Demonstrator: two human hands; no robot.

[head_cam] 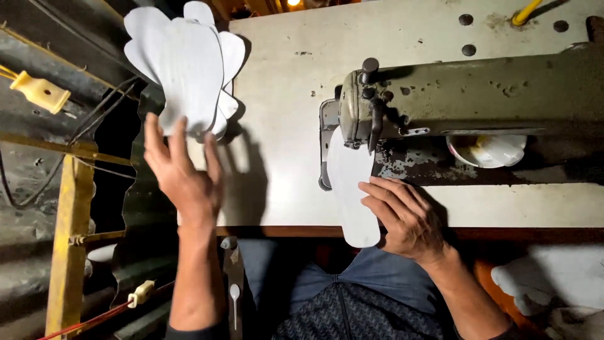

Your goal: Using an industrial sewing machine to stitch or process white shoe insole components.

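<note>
While the left hand (182,179) grips a fan of white cut pieces (185,66) over the surface's (283,94) left edge | right hand (402,217) flat, fingers spread, pressing white sole piece (352,189) beneath sewing machine (453,94), near front edge

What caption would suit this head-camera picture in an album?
Left hand lifts a stack of white sole-shaped pieces while right hand presses another white piece under an old sewing machine.
</note>
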